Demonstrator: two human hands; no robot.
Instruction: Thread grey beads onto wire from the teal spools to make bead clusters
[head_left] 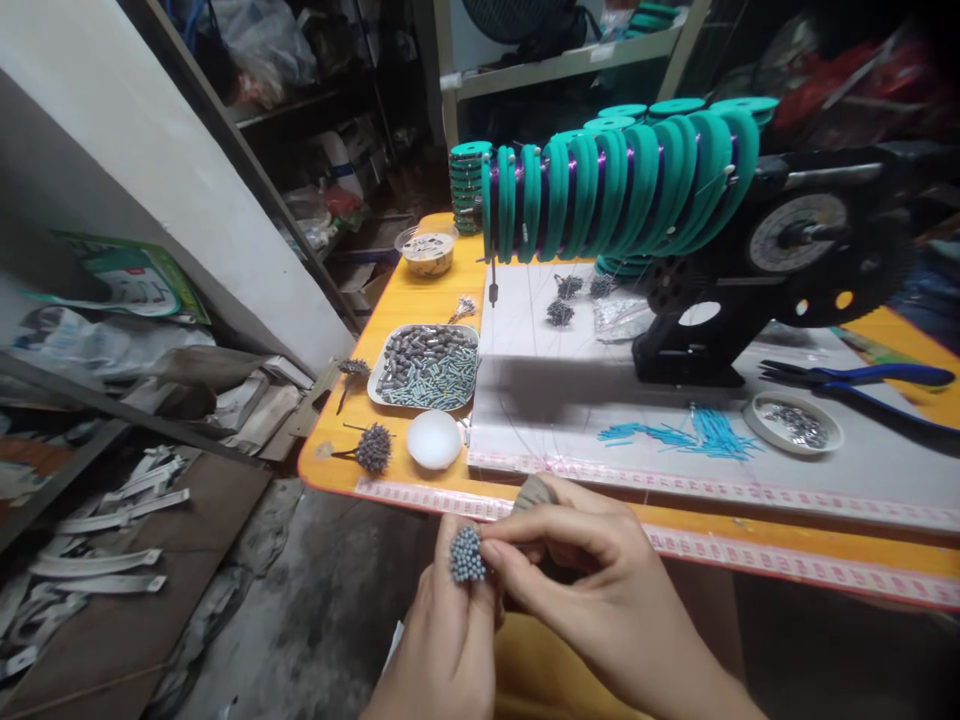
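Note:
Just in front of the table's near edge, my left hand (454, 640) is closed around a bundle of small grey-blue rounded tips (467, 554), held with the tips facing up. From the right, my right hand (592, 565) pinches at the bundle's side with thumb and index finger. Something grey-green (535, 492), perhaps a finger covering, shows at that hand's far fingers. The lower part of the bundle is hidden inside my left hand.
A yellow table (341, 478) holds a tray of small pieces (427, 368), a white dome (433, 440), dark clusters (373, 449), blue sticks (709, 432), a small dish (795, 423), pliers (862, 375) and a black machine (697, 330) carrying green spools (615, 190).

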